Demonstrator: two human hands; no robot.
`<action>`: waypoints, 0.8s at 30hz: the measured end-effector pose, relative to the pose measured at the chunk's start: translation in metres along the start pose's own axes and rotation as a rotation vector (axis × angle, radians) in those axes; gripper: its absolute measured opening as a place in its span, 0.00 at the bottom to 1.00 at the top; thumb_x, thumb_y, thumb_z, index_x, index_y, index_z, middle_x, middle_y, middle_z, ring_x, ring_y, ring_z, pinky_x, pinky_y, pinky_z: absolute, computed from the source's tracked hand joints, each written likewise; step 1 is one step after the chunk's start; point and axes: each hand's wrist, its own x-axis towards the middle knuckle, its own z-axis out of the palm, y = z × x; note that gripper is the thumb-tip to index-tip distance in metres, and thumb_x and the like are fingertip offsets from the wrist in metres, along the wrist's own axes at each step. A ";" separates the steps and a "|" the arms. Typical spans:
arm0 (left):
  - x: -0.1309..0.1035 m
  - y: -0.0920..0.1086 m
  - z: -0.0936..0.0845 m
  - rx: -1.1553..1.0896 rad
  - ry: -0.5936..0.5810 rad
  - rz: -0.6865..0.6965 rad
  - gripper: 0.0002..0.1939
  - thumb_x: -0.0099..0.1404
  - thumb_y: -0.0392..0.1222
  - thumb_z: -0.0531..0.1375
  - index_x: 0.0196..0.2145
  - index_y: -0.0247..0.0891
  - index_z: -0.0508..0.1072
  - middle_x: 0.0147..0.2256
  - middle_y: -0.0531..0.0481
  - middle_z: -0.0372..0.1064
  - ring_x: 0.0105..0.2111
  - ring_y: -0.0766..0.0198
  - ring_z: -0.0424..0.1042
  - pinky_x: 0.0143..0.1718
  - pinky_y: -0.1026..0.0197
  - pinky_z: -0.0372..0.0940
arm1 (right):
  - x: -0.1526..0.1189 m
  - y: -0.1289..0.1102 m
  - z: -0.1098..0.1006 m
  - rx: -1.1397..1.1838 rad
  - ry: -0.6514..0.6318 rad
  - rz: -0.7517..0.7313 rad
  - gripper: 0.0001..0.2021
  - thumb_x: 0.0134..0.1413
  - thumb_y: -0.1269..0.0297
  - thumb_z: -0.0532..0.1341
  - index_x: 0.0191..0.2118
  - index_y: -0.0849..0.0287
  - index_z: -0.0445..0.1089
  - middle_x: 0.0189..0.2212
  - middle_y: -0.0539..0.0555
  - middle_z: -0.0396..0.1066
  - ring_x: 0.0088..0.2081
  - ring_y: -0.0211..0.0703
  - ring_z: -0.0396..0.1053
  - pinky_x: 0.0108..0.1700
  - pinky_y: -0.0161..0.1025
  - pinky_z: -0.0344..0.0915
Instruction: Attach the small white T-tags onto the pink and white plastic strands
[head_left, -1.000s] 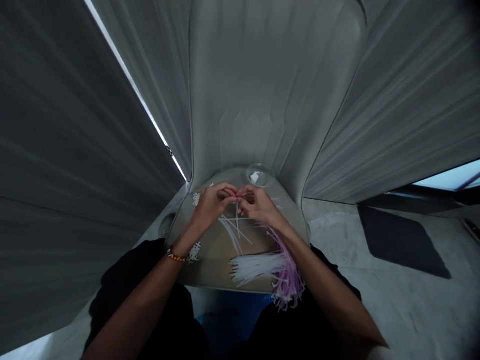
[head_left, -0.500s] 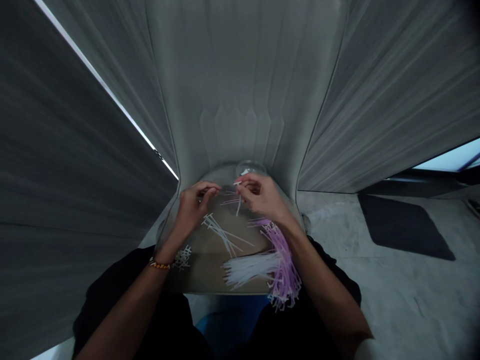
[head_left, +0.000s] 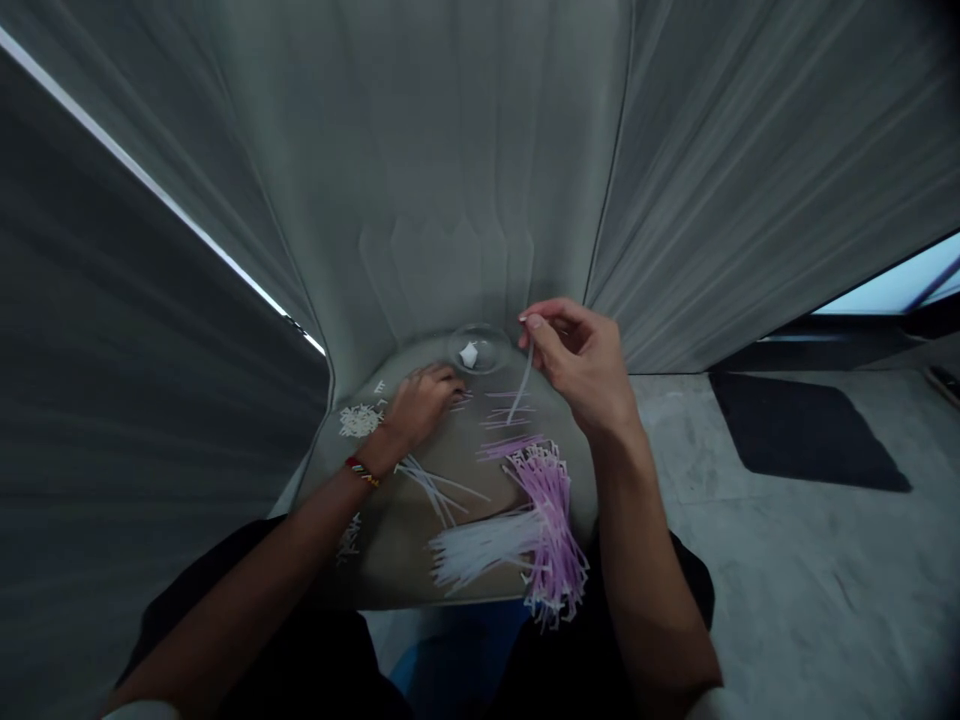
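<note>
A: What is held by the right hand (head_left: 585,365)?
B: A thin white strip (head_left: 521,385) is pinched near its upper end, just right of the clear round dish (head_left: 493,352). Thumb and index finger are pressed together on it; the other fingers are loosely curled. Its lower end is slanted toward the loose purple strips (head_left: 512,447), which are laid on the near side of the dish; whether these are touched cannot be told.
A: And how is the left hand (head_left: 424,400) placed?
B: It is lowered to the chair seat (head_left: 397,575), left of the dish and slightly nearer. Its fingers are bent downward beside thin purple lengths; how far they are parted, and whether anything is gripped, cannot be told. A beaded bracelet (head_left: 363,470) is worn on that wrist.
A: What is set around the dish?
B: A white scrap (head_left: 469,354) is contained in it. Small white pieces (head_left: 361,420) are heaped to its left. Nearer than the dish, a few white strips (head_left: 439,490) are crossed, and a white bundle (head_left: 484,545) is overlapped by a purple bundle (head_left: 555,530).
</note>
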 end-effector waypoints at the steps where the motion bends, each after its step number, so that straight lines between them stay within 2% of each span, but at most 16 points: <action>1: 0.002 0.000 0.002 0.001 -0.010 0.006 0.08 0.70 0.41 0.60 0.39 0.41 0.80 0.42 0.45 0.74 0.46 0.54 0.71 0.50 0.54 0.62 | 0.000 0.002 -0.001 0.007 -0.002 0.002 0.06 0.62 0.62 0.64 0.37 0.58 0.75 0.26 0.47 0.72 0.24 0.31 0.65 0.25 0.31 0.61; 4: 0.006 0.001 0.004 -0.012 -0.013 0.016 0.06 0.69 0.38 0.60 0.37 0.39 0.78 0.41 0.44 0.74 0.45 0.53 0.70 0.50 0.53 0.62 | 0.000 0.008 -0.001 0.025 -0.010 0.022 0.05 0.60 0.63 0.65 0.37 0.59 0.75 0.27 0.48 0.73 0.27 0.33 0.69 0.29 0.31 0.64; 7: -0.001 0.008 -0.002 -0.044 0.033 0.014 0.06 0.70 0.36 0.58 0.37 0.38 0.76 0.41 0.43 0.74 0.47 0.51 0.70 0.51 0.51 0.61 | -0.001 0.021 -0.001 -0.006 -0.034 0.029 0.07 0.58 0.62 0.67 0.37 0.60 0.76 0.28 0.50 0.74 0.30 0.35 0.70 0.32 0.33 0.66; 12: -0.031 0.021 -0.016 -0.159 0.179 -0.025 0.11 0.75 0.38 0.51 0.46 0.38 0.74 0.41 0.46 0.75 0.41 0.57 0.74 0.43 0.57 0.66 | 0.001 0.057 -0.003 -0.208 -0.130 0.033 0.09 0.57 0.59 0.67 0.36 0.60 0.77 0.26 0.51 0.74 0.28 0.37 0.69 0.30 0.34 0.64; 14: -0.039 0.025 -0.020 -0.290 0.297 -0.066 0.12 0.75 0.40 0.53 0.47 0.40 0.76 0.40 0.48 0.76 0.40 0.59 0.74 0.43 0.59 0.66 | 0.008 0.071 -0.001 -0.359 -0.192 0.049 0.08 0.58 0.61 0.66 0.35 0.61 0.78 0.26 0.51 0.76 0.27 0.37 0.70 0.30 0.34 0.63; 18: -0.040 0.031 -0.023 -0.599 0.458 -0.175 0.08 0.71 0.43 0.60 0.41 0.41 0.80 0.36 0.50 0.77 0.37 0.62 0.76 0.40 0.62 0.68 | 0.034 0.088 0.007 -0.675 -0.317 0.002 0.06 0.58 0.68 0.64 0.37 0.60 0.80 0.28 0.52 0.79 0.30 0.38 0.74 0.35 0.34 0.65; 21: -0.037 0.035 -0.025 -0.820 0.510 -0.258 0.08 0.69 0.44 0.63 0.39 0.39 0.80 0.36 0.49 0.78 0.36 0.62 0.77 0.39 0.63 0.70 | 0.054 0.100 0.020 -0.767 -0.348 0.013 0.08 0.58 0.71 0.64 0.41 0.60 0.79 0.33 0.54 0.81 0.35 0.40 0.77 0.39 0.33 0.67; 24: -0.039 0.037 -0.031 -0.939 0.533 -0.298 0.08 0.67 0.45 0.65 0.36 0.38 0.80 0.35 0.49 0.79 0.35 0.62 0.78 0.38 0.63 0.70 | 0.065 0.116 0.032 -0.809 -0.345 0.042 0.09 0.58 0.70 0.63 0.43 0.63 0.77 0.35 0.57 0.81 0.36 0.41 0.78 0.38 0.32 0.67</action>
